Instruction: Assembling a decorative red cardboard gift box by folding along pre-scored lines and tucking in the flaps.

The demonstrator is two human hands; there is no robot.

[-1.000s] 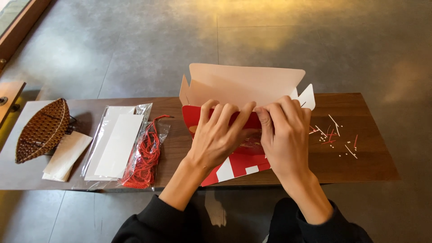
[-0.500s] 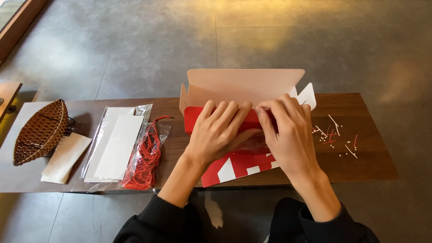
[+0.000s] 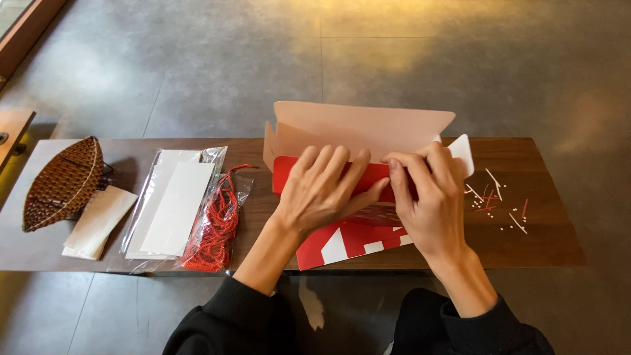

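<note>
A red-and-white cardboard box [image 3: 342,240], only partly folded, lies on a low dark wooden table [image 3: 552,243]. Its pale inner flap [image 3: 355,128] stands up at the far side. My left hand [image 3: 322,190] lies flat on the red panel with fingers spread, pressing it down. My right hand [image 3: 430,204] pinches the red panel's top edge near a white side tab [image 3: 462,152]. Both hands touch the box side by side.
Left of the box lie a clear bag with red cords [image 3: 213,227] and clear sleeves of white card [image 3: 172,200]. Further left are a woven brown boat-shaped basket [image 3: 62,184] and a cream paper [image 3: 98,220]. Red and white scraps [image 3: 496,197] litter the right end.
The upright pale flap has tipped a little lower and further back. My hands have shifted slightly on the red panel, the right one now pinching its top edge.
</note>
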